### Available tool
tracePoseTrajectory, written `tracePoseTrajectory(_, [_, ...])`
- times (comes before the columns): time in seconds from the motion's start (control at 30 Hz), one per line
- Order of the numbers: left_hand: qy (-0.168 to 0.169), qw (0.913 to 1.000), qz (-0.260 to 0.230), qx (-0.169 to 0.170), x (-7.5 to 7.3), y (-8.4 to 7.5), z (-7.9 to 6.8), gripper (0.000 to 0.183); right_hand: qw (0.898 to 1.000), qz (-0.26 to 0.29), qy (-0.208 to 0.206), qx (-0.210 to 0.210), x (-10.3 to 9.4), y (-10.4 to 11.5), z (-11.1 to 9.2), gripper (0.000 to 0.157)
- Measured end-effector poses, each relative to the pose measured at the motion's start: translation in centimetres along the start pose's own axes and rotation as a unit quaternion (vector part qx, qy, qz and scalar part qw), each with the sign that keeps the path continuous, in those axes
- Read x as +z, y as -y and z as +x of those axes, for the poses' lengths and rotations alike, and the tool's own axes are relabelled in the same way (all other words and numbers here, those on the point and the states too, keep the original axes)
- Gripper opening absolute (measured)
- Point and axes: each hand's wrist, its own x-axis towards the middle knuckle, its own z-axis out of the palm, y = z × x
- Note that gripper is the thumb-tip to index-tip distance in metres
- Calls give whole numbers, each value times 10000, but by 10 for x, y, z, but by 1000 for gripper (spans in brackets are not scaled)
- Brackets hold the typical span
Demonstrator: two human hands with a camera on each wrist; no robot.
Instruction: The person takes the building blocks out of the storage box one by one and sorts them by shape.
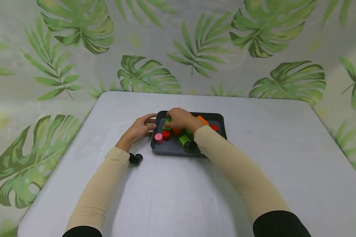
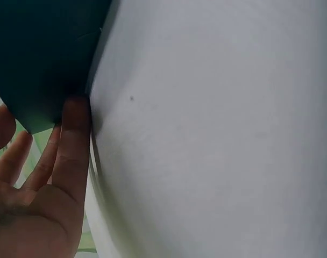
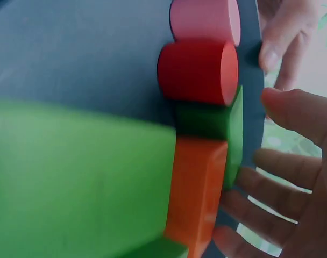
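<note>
A dark grey tray (image 1: 178, 152) holds colored blocks. Against its left side rests my left hand (image 1: 140, 126), fingers extended and touching the outer wall. My right hand (image 1: 182, 118) reaches over the tray's far left part. In the right wrist view, its thumb and fingers lie spread around the end of a green block (image 3: 236, 134), with no firm pinch visible. Next to that block are an orange block (image 3: 198, 193), a red cylinder (image 3: 198, 72) and a pink cylinder (image 3: 204, 21). A larger green block (image 3: 83, 177) fills the lower left there.
Farther right in the tray lie an orange piece (image 1: 202, 120) and a red piece (image 1: 214, 127), partly behind the right arm. The tray stands on a table with a white cloth (image 1: 172, 194). A leaf-patterned sheet (image 1: 195, 49) hangs behind the table.
</note>
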Motion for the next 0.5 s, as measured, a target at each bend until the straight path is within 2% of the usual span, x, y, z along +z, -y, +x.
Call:
tracePoseTrajectory(0.1, [-3, 10000, 55, 48, 2, -2, 0, 60, 9999, -43, 77, 129, 5, 3, 4, 55])
tracePoseTrajectory(0.5, [-44, 10000, 71, -1, 2, -3, -1, 59, 9999, -4, 45, 97, 10, 5, 6, 55])
